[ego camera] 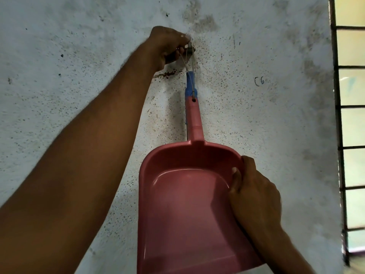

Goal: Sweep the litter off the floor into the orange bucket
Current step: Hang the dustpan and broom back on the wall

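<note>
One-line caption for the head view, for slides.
Person's left hand pinches the string loop at a wall hook while right hand grips the pink dustpan by its rim.

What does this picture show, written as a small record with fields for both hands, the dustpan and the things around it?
left hand: raised to the wall hook, fingers curled round the string
right hand: grips the dustpan's right rim, thumb inside the pan
dustpan: pink, handle up, against the wall
string: thin, runs from the hook down to the handles
blue handle: behind the dustpan's handle; the rest is hidden
window bars: right edge
orange bucket, litter: not in view
</note>
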